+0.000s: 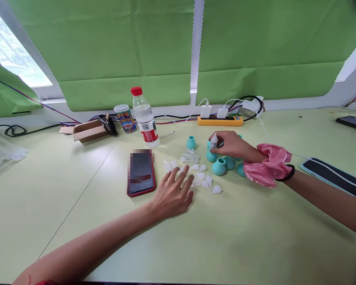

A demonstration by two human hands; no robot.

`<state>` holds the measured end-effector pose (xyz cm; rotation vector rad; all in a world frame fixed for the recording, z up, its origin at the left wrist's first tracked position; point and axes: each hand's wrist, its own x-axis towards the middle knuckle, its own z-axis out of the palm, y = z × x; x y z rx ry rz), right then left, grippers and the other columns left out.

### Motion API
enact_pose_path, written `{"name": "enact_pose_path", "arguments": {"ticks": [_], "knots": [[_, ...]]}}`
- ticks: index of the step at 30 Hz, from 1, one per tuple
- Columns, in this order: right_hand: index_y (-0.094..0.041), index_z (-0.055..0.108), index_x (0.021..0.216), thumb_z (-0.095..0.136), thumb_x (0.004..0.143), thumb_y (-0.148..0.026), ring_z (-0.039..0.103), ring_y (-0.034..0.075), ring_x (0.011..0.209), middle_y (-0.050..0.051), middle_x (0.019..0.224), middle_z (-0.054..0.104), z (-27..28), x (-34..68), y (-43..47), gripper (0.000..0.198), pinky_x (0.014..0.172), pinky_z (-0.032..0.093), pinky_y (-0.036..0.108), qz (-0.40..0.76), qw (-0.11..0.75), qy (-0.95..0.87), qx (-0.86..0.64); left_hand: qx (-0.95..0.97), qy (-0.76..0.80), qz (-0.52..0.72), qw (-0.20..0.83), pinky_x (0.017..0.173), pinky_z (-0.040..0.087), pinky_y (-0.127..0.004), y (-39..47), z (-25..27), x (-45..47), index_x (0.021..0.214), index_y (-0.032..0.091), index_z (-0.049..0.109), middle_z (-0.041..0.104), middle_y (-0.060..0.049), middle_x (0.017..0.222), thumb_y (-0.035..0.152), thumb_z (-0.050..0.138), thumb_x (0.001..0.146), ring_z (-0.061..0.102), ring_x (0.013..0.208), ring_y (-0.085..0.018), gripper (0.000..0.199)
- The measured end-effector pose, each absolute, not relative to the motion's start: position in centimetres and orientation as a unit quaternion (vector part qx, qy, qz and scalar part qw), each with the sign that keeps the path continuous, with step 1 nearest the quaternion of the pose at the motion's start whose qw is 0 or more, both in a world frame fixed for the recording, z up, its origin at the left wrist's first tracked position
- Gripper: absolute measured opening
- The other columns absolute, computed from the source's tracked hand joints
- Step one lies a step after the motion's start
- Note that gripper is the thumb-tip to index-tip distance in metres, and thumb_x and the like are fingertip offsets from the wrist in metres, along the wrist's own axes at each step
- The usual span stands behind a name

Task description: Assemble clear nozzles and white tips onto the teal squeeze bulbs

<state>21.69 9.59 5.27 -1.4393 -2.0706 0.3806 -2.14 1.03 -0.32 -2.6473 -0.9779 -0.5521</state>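
My right hand (pixel 231 143) pinches a small whitish pointed piece (pixel 214 141) above a teal pot (pixel 211 155). Around and below that hand stand several more little teal pots, among them a round one with an open mouth (pixel 219 166); some are partly hidden by the hand and the pink scrunchie. One teal pot (pixel 191 143) stands apart, further back. My left hand (pixel 174 190) lies with fingers spread at the edge of a loose group of white translucent teardrop-shaped pieces (pixel 216 189). A clear plastic wrapper (pixel 191 154) lies behind them.
A red-cased phone (pixel 141 173) lies left of my left hand. Behind it are a red-capped bottle (pixel 145 118), a printed can (pixel 125 118) and an open cardboard box (pixel 89 130). An orange power strip (pixel 220 120) with chargers sits at the back. A dark flat device (pixel 338 178) lies right.
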Motion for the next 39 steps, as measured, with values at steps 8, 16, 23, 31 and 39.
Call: {"name": "enact_pose_path", "arguments": {"ticks": [8, 16, 23, 31, 39], "knots": [[-0.017, 0.047, 0.112, 0.057, 0.071, -0.029, 0.044, 0.030, 0.109, 0.013, 0.119, 0.047, 6.8, 20.1, 4.7, 0.043, 0.085, 0.041, 0.045, -0.146, 0.329, -0.796, -0.487, -0.933, -0.313, -0.127, 0.121, 0.085, 0.043, -0.042, 1.4, 0.0, -1.9, 0.108, 0.009, 0.051, 0.052, -0.015, 0.115, 0.024, 0.037, 0.085, 0.043, 0.108, -0.030, 0.031], [-0.008, 0.044, 0.117, 0.041, 0.084, -0.028, 0.026, 0.033, 0.123, 0.020, 0.129, 0.035, -0.2, 16.5, 0.9, 0.039, 0.094, 0.035, 0.050, -0.078, 0.200, -0.913, -0.346, -0.916, -0.305, -0.223, 0.135, 0.057, 0.049, -0.031, 1.7, -0.8, -1.7, 0.092, 0.010, 0.056, 0.064, -0.008, 0.077, 0.015, 0.041, 0.082, 0.052, 0.074, -0.021, 0.019], [-0.008, 0.048, 0.110, 0.037, 0.085, -0.015, 0.039, 0.027, 0.114, 0.013, 0.104, 0.057, -1.8, 16.6, 1.7, 0.028, 0.095, 0.035, 0.048, -0.028, 0.247, -0.917, -0.311, -0.903, -0.317, -0.290, -0.010, 0.059, 0.048, -0.026, 2.1, -1.1, -2.0, 0.088, 0.012, 0.054, 0.061, -0.007, 0.073, 0.009, 0.038, 0.080, 0.054, 0.069, -0.016, 0.019], [-0.016, 0.051, 0.096, 0.048, 0.078, -0.013, 0.051, 0.021, 0.087, 0.008, 0.086, 0.058, -1.7, 17.0, 1.6, 0.018, 0.081, 0.043, 0.041, 0.074, 0.316, -0.892, -0.314, -0.858, -0.385, -0.308, -0.145, 0.068, 0.049, -0.027, 2.9, -1.3, -2.2, 0.087, 0.013, 0.057, 0.063, -0.008, 0.084, 0.007, 0.045, 0.071, 0.058, 0.075, -0.016, 0.021], [-0.016, 0.052, 0.097, 0.048, 0.081, -0.016, 0.051, 0.019, 0.084, 0.007, 0.085, 0.058, -1.5, 17.3, 1.7, 0.016, 0.077, 0.044, 0.038, 0.103, 0.343, -0.875, -0.327, -0.853, -0.398, -0.319, -0.115, 0.064, 0.049, -0.028, 3.3, -1.3, -2.3, 0.086, 0.015, 0.062, 0.067, -0.006, 0.081, 0.010, 0.052, 0.073, 0.055, 0.073, -0.017, 0.018]]}}
